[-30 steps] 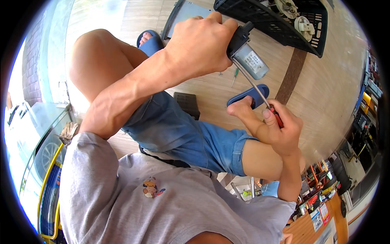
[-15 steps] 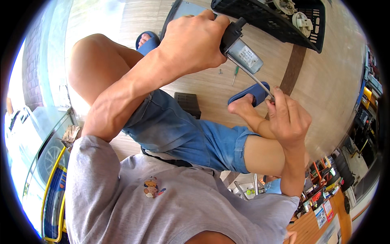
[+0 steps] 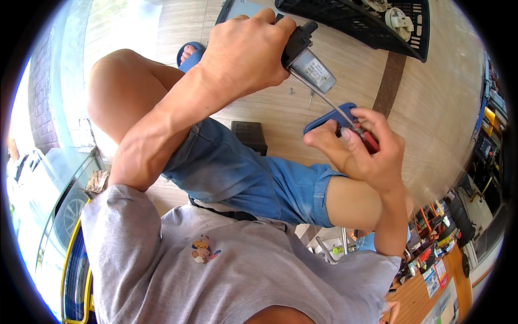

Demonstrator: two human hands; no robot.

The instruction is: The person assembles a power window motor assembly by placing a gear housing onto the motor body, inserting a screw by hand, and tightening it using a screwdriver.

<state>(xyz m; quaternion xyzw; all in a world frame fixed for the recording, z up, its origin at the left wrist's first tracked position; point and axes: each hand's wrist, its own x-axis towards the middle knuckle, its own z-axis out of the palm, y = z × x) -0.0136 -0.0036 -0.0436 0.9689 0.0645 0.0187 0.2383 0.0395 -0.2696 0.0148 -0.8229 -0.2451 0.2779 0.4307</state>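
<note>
My left hand [image 3: 245, 51] is closed around the black housing [image 3: 297, 46] of a small electric motor, whose silvery body [image 3: 315, 71] with a white label sticks out to the right. A long-shafted screwdriver [image 3: 322, 96] runs from the underside of the housing down to the right. Its tip is hidden at the housing beside my left hand. My right hand [image 3: 380, 148] holds the screwdriver's red handle [image 3: 370, 142], thumb and fingers curled about it. Both hands are raised above the floor, in front of my knees.
A black plastic crate [image 3: 356, 24] with white round parts [image 3: 399, 22] stands at the top right. Small screws [image 3: 292, 91] and a thin tool shaft [image 3: 311, 99] lie on the floor. A black box [image 3: 249, 137] sits between my legs, and blue slippers [image 3: 330, 119] are on my feet.
Both hands, with the motor and screwdriver, have shifted slightly left. My right fingers have changed their grip, so the red handle now shows. The motor now hides the green handle on the floor.
</note>
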